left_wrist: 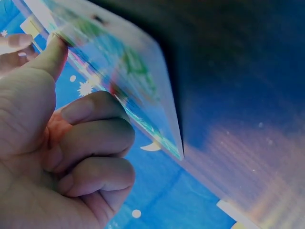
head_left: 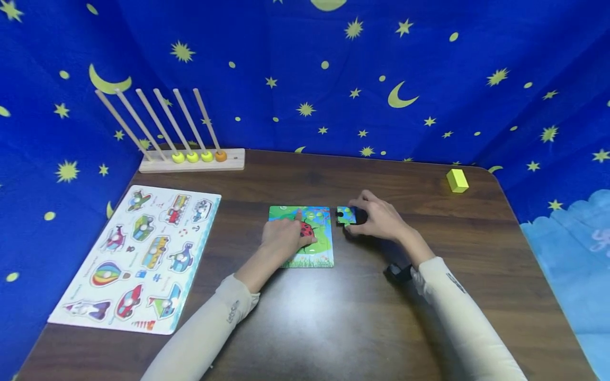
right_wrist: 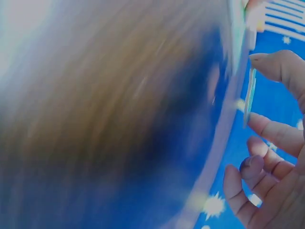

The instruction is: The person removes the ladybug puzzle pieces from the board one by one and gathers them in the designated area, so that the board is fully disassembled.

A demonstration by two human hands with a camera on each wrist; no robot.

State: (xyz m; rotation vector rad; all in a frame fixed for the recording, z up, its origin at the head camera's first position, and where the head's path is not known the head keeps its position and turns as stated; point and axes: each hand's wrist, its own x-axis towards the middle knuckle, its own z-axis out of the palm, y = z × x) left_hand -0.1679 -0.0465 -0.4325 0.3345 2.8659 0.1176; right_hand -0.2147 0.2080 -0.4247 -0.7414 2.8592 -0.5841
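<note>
A square jigsaw puzzle (head_left: 322, 254) with a red ladybug on green lies on the table in the head view. My left hand (head_left: 281, 235) rests on it, index finger and thumb stretched out on its face; in the left wrist view the other fingers (left_wrist: 97, 138) are curled in. Just right of the puzzle, my right hand (head_left: 378, 217) pinches a small blue-green puzzle piece (head_left: 346, 216) between thumb and a finger. The right wrist view has this piece (right_wrist: 249, 98) edge-on between the fingertips, with the remaining fingers loosely bent.
A white peg puzzle board (head_left: 135, 254) with vehicle pictures lies at the left. Behind it stands a wooden rack (head_left: 233, 161) with upright rods and a few beads. A yellow block (head_left: 457, 181) sits at the far right, before a blue starry curtain (head_left: 286, 69).
</note>
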